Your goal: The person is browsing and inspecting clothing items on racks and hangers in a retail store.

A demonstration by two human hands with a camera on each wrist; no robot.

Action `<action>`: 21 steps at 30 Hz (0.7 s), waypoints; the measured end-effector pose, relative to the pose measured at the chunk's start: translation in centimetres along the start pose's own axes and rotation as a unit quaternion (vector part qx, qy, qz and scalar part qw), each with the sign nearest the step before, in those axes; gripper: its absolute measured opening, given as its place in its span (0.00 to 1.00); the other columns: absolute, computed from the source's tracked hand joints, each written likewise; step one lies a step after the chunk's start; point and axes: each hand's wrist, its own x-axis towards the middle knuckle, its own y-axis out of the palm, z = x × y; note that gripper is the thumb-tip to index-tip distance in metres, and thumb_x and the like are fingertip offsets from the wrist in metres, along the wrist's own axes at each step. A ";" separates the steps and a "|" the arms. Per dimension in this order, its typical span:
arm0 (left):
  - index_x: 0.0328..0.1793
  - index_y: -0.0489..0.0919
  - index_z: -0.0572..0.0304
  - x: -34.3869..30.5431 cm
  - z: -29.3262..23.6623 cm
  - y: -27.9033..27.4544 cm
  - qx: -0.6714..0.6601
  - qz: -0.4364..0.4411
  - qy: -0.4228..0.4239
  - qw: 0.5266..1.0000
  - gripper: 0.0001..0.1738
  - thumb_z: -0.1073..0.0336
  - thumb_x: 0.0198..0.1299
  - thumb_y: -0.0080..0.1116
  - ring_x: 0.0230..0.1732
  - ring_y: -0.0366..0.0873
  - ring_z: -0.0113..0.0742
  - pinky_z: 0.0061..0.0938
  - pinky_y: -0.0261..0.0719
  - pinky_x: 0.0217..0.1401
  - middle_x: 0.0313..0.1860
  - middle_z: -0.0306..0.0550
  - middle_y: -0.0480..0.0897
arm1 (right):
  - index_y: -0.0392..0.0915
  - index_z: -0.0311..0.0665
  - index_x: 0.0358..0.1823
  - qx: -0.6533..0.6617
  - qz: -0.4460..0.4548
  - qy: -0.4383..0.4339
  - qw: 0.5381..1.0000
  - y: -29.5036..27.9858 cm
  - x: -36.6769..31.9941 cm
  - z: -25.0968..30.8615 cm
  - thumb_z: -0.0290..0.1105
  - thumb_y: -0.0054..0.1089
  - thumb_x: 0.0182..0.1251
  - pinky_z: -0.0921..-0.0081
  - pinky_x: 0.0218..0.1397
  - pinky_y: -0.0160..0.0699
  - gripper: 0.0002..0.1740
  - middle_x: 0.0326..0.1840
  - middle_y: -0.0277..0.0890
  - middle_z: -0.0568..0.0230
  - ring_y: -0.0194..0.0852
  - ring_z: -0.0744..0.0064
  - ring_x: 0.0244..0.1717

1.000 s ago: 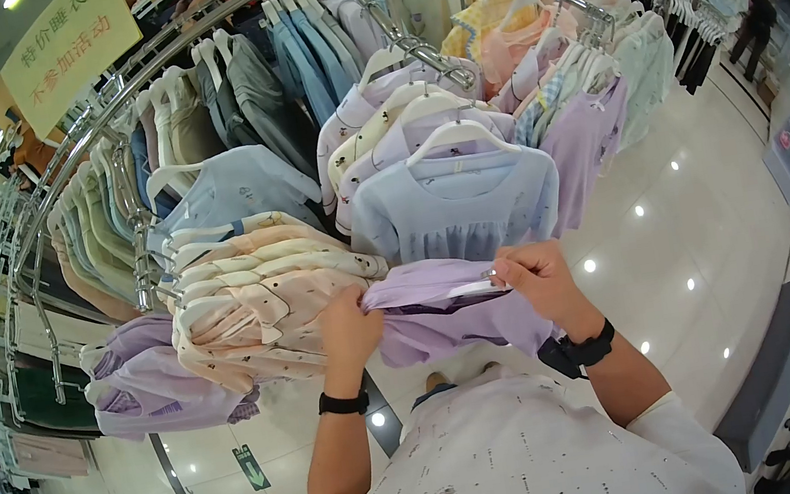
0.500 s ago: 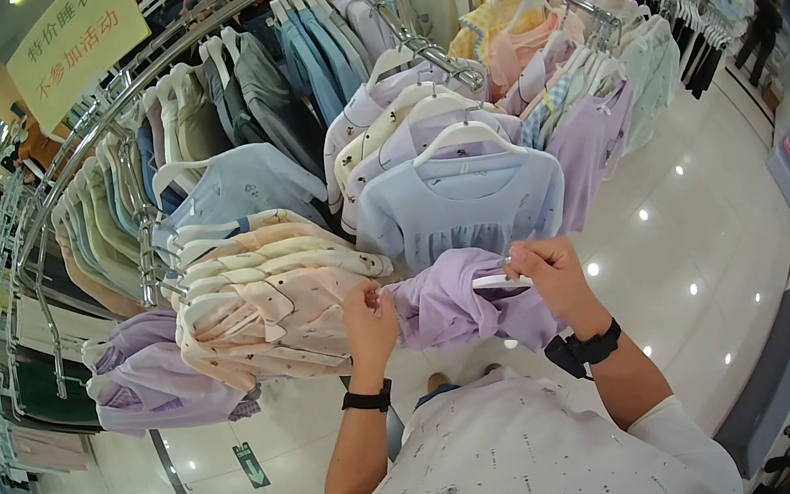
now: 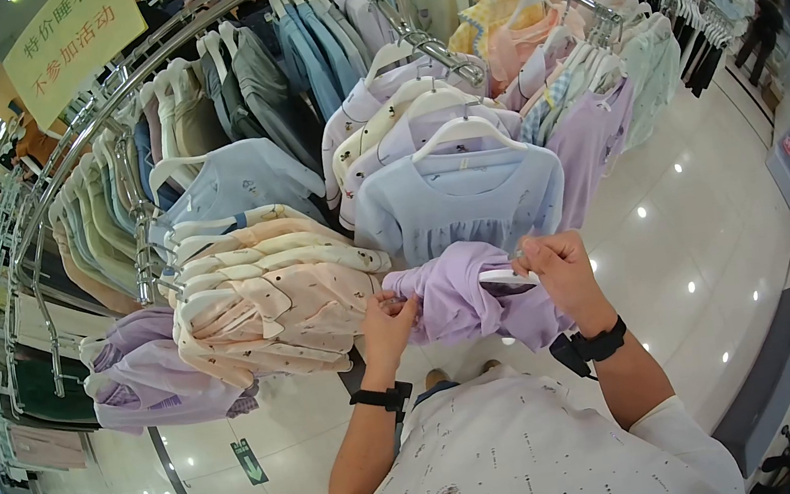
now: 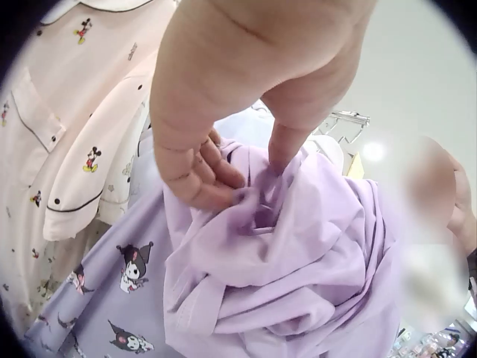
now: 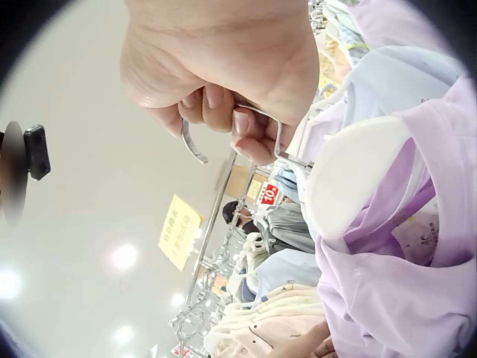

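My right hand [image 3: 560, 269] grips the metal hook [image 5: 195, 143] of a white hanger [image 5: 358, 179], the curled end of the hook sticking out past the fingers. On that hanger a lilac top [image 3: 456, 289] hangs in bunched folds, and a printed lilac piece [image 4: 123, 287] shows beneath it in the left wrist view. My left hand [image 3: 389, 324] pinches a fold of the lilac top between thumb and fingers, at the side away from the hanger. The fold puckers round the fingertips in the left wrist view.
Peach printed pyjamas [image 3: 273, 315] hang just left of my left hand. A pale blue top [image 3: 458, 193] hangs right behind the lilac top. Chrome rails [image 3: 184, 39] curve above, full of clothes. A grey bench [image 3: 767, 377] stands at the right on the tiled floor.
The lilac top, stretched between my hands a second ago, is now bunched up towards the hanger. My left hand has moved right, closer to my right hand, which keeps hold of the hook.
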 end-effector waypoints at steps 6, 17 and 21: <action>0.36 0.82 0.68 0.0 0.9 1.0 0.031 0.063 -0.016 0.997 0.08 0.68 0.64 0.63 0.28 0.78 0.24 0.21 0.75 0.32 0.29 0.39 0.83 | 0.59 0.36 0.16 0.012 -0.006 -0.003 1.000 -0.1 -0.2 0.2 0.33 0.54 0.80 0.69 0.36 0.60 0.28 0.20 0.50 0.72 0.46 0.75 0.26; 0.32 0.77 0.62 0.5 1.1 -0.4 -0.198 0.006 -0.050 0.979 0.07 0.70 0.64 0.60 0.27 0.69 0.18 0.19 0.68 0.30 0.25 0.32 0.76 | 0.69 0.30 0.19 0.004 -0.040 0.006 0.999 -2.3 -0.5 -0.1 0.42 0.56 0.79 0.79 0.33 0.59 0.29 0.19 0.65 0.72 0.59 0.83 0.27; 0.37 0.76 0.58 -1.0 -1.0 -0.5 -0.084 0.042 0.041 0.995 0.04 0.72 0.66 0.59 0.25 0.65 0.17 0.17 0.63 0.29 0.24 0.29 0.72 | 0.67 0.30 0.19 0.040 -0.044 -0.019 0.998 -2.7 -0.2 -0.3 0.40 0.56 0.79 0.78 0.33 0.59 0.29 0.19 0.64 0.73 0.59 0.83 0.27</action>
